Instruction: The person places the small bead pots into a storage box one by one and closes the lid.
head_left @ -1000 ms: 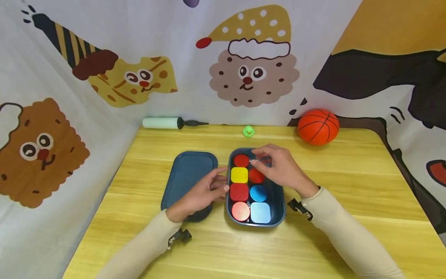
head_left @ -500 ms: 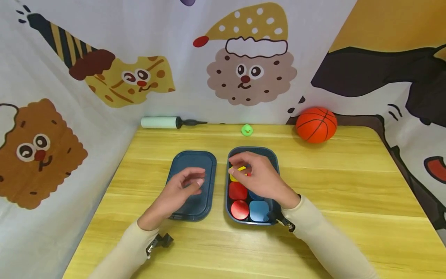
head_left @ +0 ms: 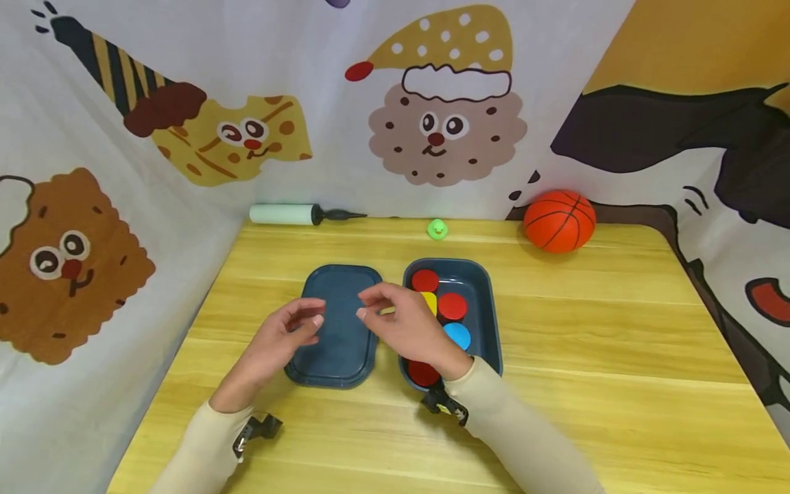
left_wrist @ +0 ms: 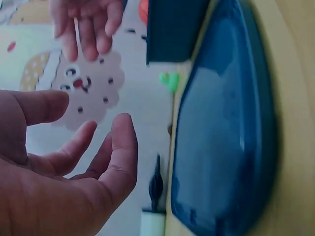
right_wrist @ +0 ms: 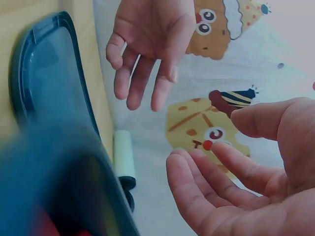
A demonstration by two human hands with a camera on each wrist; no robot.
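My left hand [head_left: 271, 343] hovers over the left edge of a dark blue lid [head_left: 338, 322], its fingers loosely bent and nothing between them. My right hand [head_left: 410, 329] hangs in the air between the lid and a dark blue box [head_left: 484, 274], fingers relaxed; the right wrist view shows only air inside its grasp. In the box sit flat-topped pieces: red discs such as this red disc [head_left: 452, 306], a blue disc [head_left: 458, 336] and a partly hidden yellow piece [head_left: 429, 300]. The right hand and wrist hide others. Both palms face each other, apart.
A green toy duck [head_left: 437, 230] stands at the table's back edge. To its left lies a hand pump [head_left: 284, 214], to its right an orange basketball [head_left: 559, 221]. A printed cloth [head_left: 339, 137] hangs behind the wooden table [head_left: 592, 343].
The right hand has moved left from the box's upper right toward the lid. The left hand has drawn away from the box's left rim, leftward over the lid. Box and lid stay put.
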